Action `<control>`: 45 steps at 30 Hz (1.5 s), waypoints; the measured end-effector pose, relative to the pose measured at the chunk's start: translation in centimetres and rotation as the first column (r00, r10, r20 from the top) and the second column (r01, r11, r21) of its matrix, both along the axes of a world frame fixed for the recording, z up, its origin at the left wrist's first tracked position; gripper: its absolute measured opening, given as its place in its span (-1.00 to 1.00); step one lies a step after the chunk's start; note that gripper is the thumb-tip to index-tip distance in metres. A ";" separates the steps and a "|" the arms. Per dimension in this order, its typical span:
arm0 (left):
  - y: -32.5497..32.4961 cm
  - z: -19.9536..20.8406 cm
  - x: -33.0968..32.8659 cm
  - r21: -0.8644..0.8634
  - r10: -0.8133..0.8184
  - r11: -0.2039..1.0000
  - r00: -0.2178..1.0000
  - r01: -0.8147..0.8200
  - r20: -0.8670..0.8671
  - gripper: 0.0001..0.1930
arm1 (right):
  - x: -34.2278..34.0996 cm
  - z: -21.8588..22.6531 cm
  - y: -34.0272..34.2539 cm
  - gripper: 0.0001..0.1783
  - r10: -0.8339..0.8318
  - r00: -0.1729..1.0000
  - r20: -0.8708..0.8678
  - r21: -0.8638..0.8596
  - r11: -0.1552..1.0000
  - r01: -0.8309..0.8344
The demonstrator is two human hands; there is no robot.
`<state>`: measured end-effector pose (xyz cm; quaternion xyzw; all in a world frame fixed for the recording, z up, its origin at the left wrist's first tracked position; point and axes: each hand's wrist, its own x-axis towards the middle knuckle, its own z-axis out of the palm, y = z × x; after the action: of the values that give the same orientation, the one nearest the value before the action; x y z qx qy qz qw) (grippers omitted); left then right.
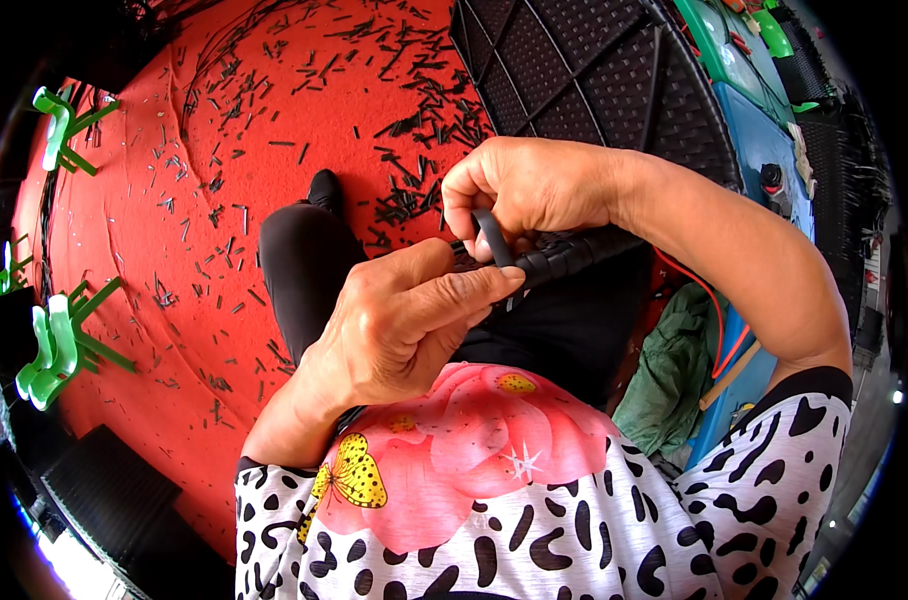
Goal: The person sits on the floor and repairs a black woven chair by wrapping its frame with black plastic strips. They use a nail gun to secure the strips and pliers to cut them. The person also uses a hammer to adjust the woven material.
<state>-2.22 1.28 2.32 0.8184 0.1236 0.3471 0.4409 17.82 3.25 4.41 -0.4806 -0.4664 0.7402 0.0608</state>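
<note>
My left hand (404,320) grips the end of a black wrapped rod (574,255) that lies across my lap, thumb pressed on its top. My right hand (529,190) pinches a flat black strip (494,237) and bends it over the rod just beside my left thumb. Both hands touch the rod close together. The rod runs to the right toward a large black woven wicker frame (594,70), its far end hidden behind my right forearm.
A red floor mat (174,200) is littered with several short black strip cuttings. Green plastic clips (59,345) lie at the left edge. A green cloth (674,370) and a red cord (719,320) sit at the right by a blue surface.
</note>
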 end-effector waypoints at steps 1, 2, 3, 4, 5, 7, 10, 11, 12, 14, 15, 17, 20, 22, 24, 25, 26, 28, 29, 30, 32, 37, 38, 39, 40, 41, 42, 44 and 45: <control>0.0 0.0 0.0 -0.006 -0.003 1.000 1.000 0.003 0.000 -0.61 | 0.0 -0.1 0.0 -0.85 0.006 1.000 0.000 -0.008 1.000 -0.006; 0.0 0.1 0.0 -0.014 -0.010 1.000 1.000 0.010 0.002 -0.61 | 0.0 -0.1 -0.1 -0.85 0.007 1.000 0.000 -0.017 1.000 -0.007; 0.0 0.2 0.1 -0.021 -0.017 1.000 1.000 0.017 0.003 -0.62 | 0.0 -0.1 -0.1 -0.85 0.009 1.000 0.001 -0.026 1.000 -0.009; 0.0 0.2 0.1 -0.025 -0.019 0.999 1.000 0.020 0.013 -0.62 | 0.0 0.0 -0.2 -0.85 0.025 1.000 0.016 -0.019 1.000 -0.024; -0.1 0.1 0.2 -0.030 -0.019 0.999 1.000 0.020 0.023 -0.62 | -0.1 0.1 -0.2 -0.85 0.043 0.999 0.032 -0.011 0.999 -0.043; 0.0 0.1 0.3 -0.029 -0.022 0.999 0.999 0.023 0.033 -0.63 | -0.3 0.1 -0.2 -0.85 0.063 0.997 0.046 0.004 0.998 -0.064; 0.0 0.1 0.3 -0.024 -0.019 1.000 0.999 0.020 0.034 -0.63 | -0.3 0.0 -0.3 -0.84 0.091 0.995 0.047 0.036 0.995 -0.093; 0.0 0.0 0.3 -0.030 -0.014 0.999 0.999 0.015 0.037 -0.63 | -0.3 0.1 -0.3 -0.84 0.109 0.993 0.052 0.049 0.993 -0.112; -0.1 -0.1 0.3 -0.035 -0.010 0.999 0.999 0.011 0.040 -0.63 | -0.3 0.1 -0.2 -0.83 0.127 0.990 0.057 0.062 0.989 -0.131; -0.1 0.2 0.3 -0.032 -0.003 0.999 0.999 0.004 0.032 -0.63 | -0.2 0.4 -0.1 -0.82 0.100 0.994 0.054 0.040 0.994 -0.102; -0.1 0.3 0.3 -0.030 0.000 1.000 1.000 0.001 0.030 -0.63 | -0.2 0.4 0.0 -0.81 0.086 0.995 0.053 0.029 0.996 -0.088; -0.2 0.2 0.2 -0.033 0.004 0.999 1.000 -0.003 0.015 -0.63 | -0.1 0.2 0.0 -0.82 0.015 1.000 0.021 0.030 0.999 -0.015; -0.3 0.2 0.3 -0.046 0.002 0.999 1.000 -0.001 0.013 -0.62 | 0.3 -0.4 -0.1 -0.83 -0.068 0.997 -0.020 0.013 0.998 0.068; -0.3 0.1 0.3 -0.048 -0.001 0.999 1.000 0.002 0.012 -0.62 | 0.3 -0.4 -0.1 -0.83 -0.065 0.998 -0.011 -0.012 0.998 0.065; -0.2 0.2 0.2 -0.040 -0.009 0.999 1.000 0.009 0.008 -0.62 | 0.2 -0.2 -0.2 -0.84 -0.016 0.999 0.033 -0.046 0.999 0.017; -0.2 0.2 0.3 -0.039 -0.012 0.999 1.000 0.012 0.016 -0.62 | 0.1 -0.2 -0.2 -0.83 0.010 0.999 0.034 -0.034 0.999 -0.009; -0.3 0.2 0.3 -0.039 -0.013 0.999 1.000 0.014 0.024 -0.62 | 0.0 -0.3 -0.3 -0.83 0.039 0.999 0.036 -0.022 0.999 -0.038; -0.2 0.3 0.3 -0.039 -0.018 0.999 0.999 0.019 0.030 -0.62 | -0.3 0.0 -0.3 -0.83 0.094 0.994 0.053 0.013 0.995 -0.095; -0.1 0.3 0.3 -0.039 -0.023 0.999 0.999 0.024 0.026 -0.62 | -0.2 0.0 -0.3 -0.83 0.112 0.992 0.065 0.038 0.993 -0.115; -0.1 0.3 0.3 -0.039 -0.028 0.999 0.999 0.029 0.023 -0.63 | -0.2 0.0 -0.4 -0.83 0.129 0.989 0.077 0.061 0.989 -0.134; 0.0 0.2 0.3 -0.037 -0.026 0.999 0.999 0.027 0.027 -0.63 | -0.2 0.2 -0.3 -0.83 0.160 0.983 0.089 0.083 0.982 -0.167; 0.0 0.2 0.3 -0.026 -0.023 0.999 0.999 0.023 0.025 -0.63 | -0.1 0.2 -0.2 -0.79 0.183 0.983 0.012 0.089 0.979 -0.184; 0.0 0.1 0.3 -0.030 -0.019 0.999 0.999 0.020 0.028 -0.63 | 0.0 0.2 -0.1 -0.78 0.179 0.984 -0.013 0.100 0.979 -0.177; 0.0 0.0 0.3 -0.034 -0.015 0.999 0.999 0.016 0.031 -0.63 | 0.1 0.3 -0.1 -0.76 0.175 0.984 -0.038 0.111 0.979 -0.170; 0.1 0.1 0.2 -0.036 -0.021 0.999 1.000 0.021 0.018 -0.63 | 0.2 0.4 0.0 -0.75 0.172 0.983 -0.064 0.122 0.979 -0.163; 0.1 0.2 0.2 -0.038 -0.032 0.999 0.999 0.032 0.006 -0.63 | 0.3 0.4 -0.2 -0.74 0.157 0.986 -0.063 0.154 0.977 -0.146; 0.2 0.3 0.2 -0.040 -0.043 0.998 0.999 0.043 -0.006 -0.63 | 0.3 0.5 -0.3 -0.73 0.142 0.988 -0.063 0.186 0.974 -0.129; 0.1 0.2 0.2 -0.032 -0.032 0.999 0.999 0.032 0.004 -0.64 | 0.4 0.4 -0.5 -0.72 0.136 0.990 -0.044 0.253 0.960 -0.121; 0.0 0.1 0.3 -0.026 -0.026 0.999 1.000 0.026 0.009 -0.64 | 0.4 0.2 -0.5 -0.72 0.144 0.989 -0.025 0.287 0.949 -0.131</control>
<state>-1.95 1.32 2.42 0.8125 0.1155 0.3434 0.4567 18.22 2.78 4.60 -0.4159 -0.5989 0.6786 0.0883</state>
